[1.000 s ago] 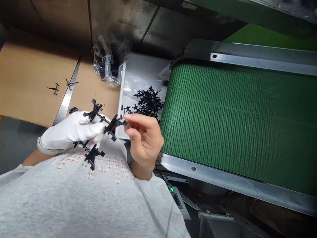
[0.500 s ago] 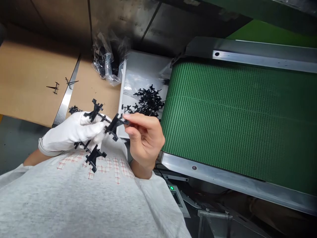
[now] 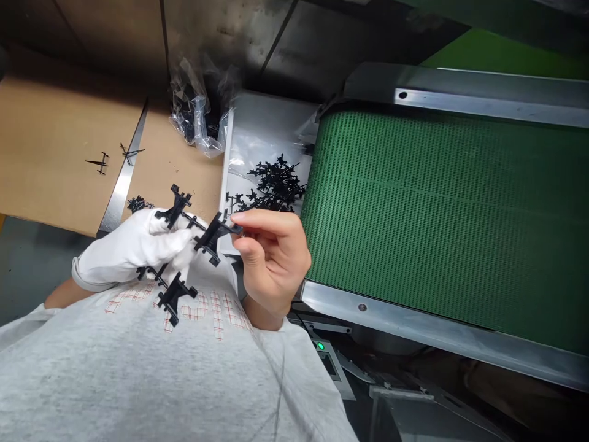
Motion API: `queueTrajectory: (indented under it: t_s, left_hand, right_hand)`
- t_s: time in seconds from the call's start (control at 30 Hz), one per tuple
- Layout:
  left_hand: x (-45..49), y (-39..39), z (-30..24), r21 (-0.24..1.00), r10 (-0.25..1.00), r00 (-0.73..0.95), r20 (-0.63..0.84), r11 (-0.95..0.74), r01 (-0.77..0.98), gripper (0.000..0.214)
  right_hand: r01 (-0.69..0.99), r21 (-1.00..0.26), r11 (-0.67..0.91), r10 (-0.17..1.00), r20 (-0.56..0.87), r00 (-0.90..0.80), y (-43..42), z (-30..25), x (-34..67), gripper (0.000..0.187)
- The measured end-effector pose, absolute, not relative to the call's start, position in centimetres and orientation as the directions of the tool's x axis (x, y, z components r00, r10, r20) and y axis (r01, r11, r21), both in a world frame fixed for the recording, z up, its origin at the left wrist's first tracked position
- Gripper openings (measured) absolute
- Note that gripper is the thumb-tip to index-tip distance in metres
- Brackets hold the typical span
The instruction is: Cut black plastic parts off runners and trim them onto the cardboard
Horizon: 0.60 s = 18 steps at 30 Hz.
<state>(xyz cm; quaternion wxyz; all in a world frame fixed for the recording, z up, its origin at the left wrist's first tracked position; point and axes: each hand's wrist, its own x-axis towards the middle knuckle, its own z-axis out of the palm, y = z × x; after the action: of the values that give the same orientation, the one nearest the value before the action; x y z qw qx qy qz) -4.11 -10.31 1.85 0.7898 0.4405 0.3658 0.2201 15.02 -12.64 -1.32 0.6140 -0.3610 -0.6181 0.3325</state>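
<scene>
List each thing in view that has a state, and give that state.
Left hand: gloved, closed on black pieces
Right hand: bare, finger and thumb at one piece's corner
Black pieces: held aloft
Parts pile: heaped in white tray
Plastic bag: crumpled
Indicator light: lit green
Green belt: motion unclear

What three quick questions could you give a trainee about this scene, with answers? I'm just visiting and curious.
1. Which hand grips the black plastic brackets?
2. True or false: the right hand is bare.
3. Where does the largest loose heap of black plastic parts lie?
A) on the green conveyor belt
B) in the white tray
C) on the brown cardboard

Key:
1. The left hand, which is gloved.
2. True.
3. B.
</scene>
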Motion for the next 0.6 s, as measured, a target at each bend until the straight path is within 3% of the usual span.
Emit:
queueTrajectory:
  t_s: [0.37, 0.6]
  left_hand:
    - [-4.18, -10.41, 2.0, 0.852, 0.655, 0.653, -0.38, 0.522, -0.028, 0.057]
    - [-3.95, -10.31, 2.25, 0.871, 0.695, 0.626, -0.353, 0.489, -0.051, 0.058]
  right_hand:
    - [-0.025, -0.859, 0.512, 0.859, 0.512, -0.008, -12.25, -1.4, 15.19, 0.013]
    - [-0.03, -0.876, 0.481, 0.876, 0.482, -0.017, -12.88, -1.27, 15.22, 0.02]
